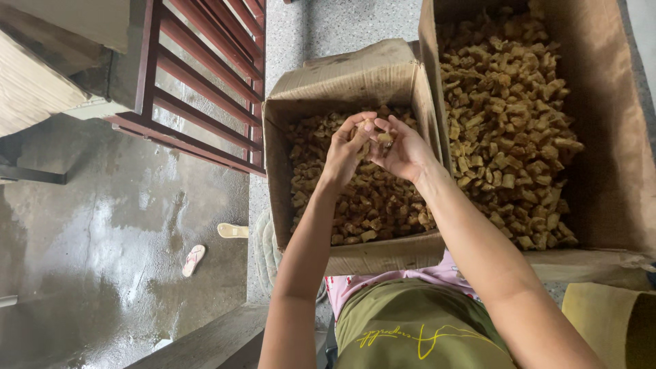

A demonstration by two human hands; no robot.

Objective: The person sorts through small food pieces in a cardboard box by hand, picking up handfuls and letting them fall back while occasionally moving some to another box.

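From the head camera, two bare forearms reach forward and the hands meet over an open brown cardboard box (342,85) that sits in front of the person's lap. The left hand (345,152) is curled, its fingertips pinching a small tan, knobbly chunk (361,134) held between both hands. The right hand (404,152) is cupped with the palm turned up and fingers bent around a second small tan chunk (386,138); whether more pieces lie in that palm cannot be told.

There are two boxes. The smaller one, directly beneath the hands, is filled to roughly half its depth with a heap of the same tan, irregular dried pieces (369,205), far too many to count. Just to the right of the right hand, touching the smaller box's wall, stands a larger open brown cardboard box (608,137) holding a much bigger heap of the same chunks (509,116).

Well to the left of the left hand, on a wet grey concrete floor (123,225), lie two sandals apart from one another: a pink flip-flop (193,260) and a pale yellow one (233,230). Beyond them stands a dark red slatted wooden railing (198,75). Below the forearms show the person's olive-green garment (417,328) and a strip of pink cloth (410,277).
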